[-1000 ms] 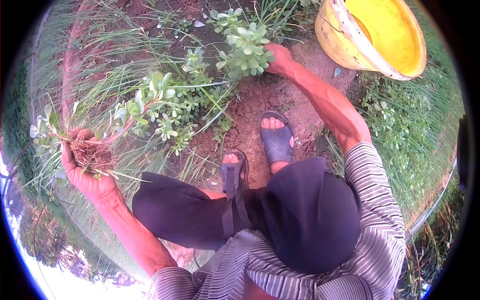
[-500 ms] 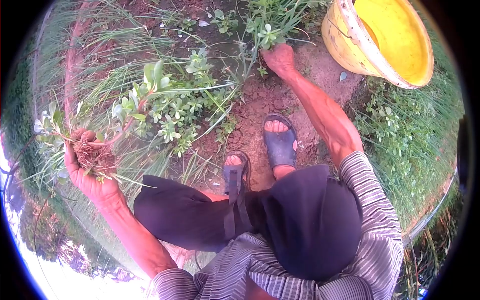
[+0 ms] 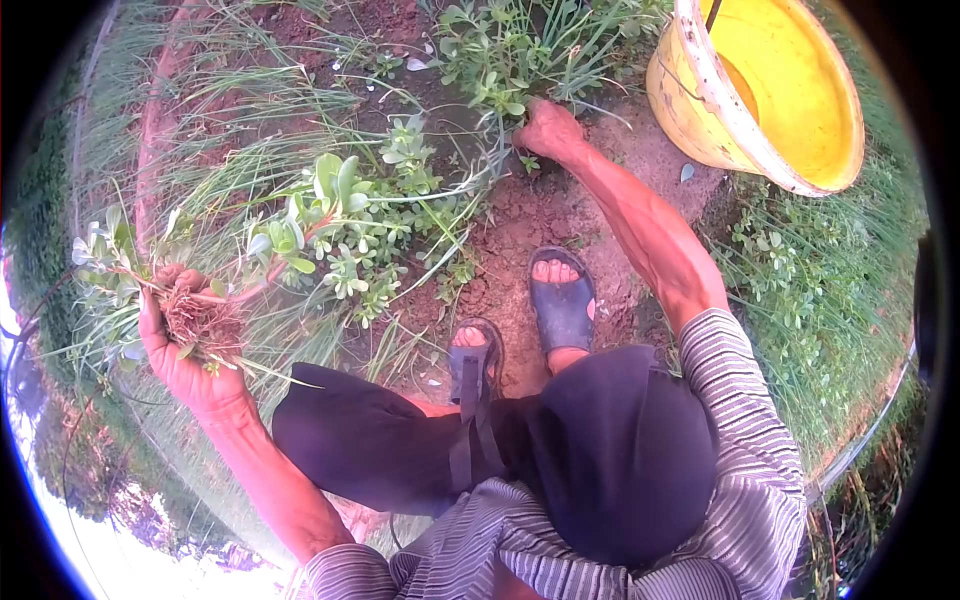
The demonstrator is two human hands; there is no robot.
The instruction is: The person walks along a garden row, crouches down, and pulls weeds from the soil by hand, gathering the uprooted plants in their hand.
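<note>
My left hand is wrapped round a bunch of uprooted weeds, with tangled brown roots toward me and leafy stems spreading both ways. My right hand is closed at the base of a leafy green plant near the top of the view. Its fingertips are partly hidden, and the stems there are too small to tell apart. More low broad-leaved weeds grow between my hands, among thin grass-like leaves.
A yellow bucket with a worn whitish rim stands tilted at the upper right. My sandalled feet rest on reddish bare soil. Thin green leaves grow densely on the right, and a pinkish strip runs down the left.
My right hand has moved down from the upright leafy sprig to the base of the plant beside it; that sprig no longer stands out by the hand. My left hand still holds its bunch.
</note>
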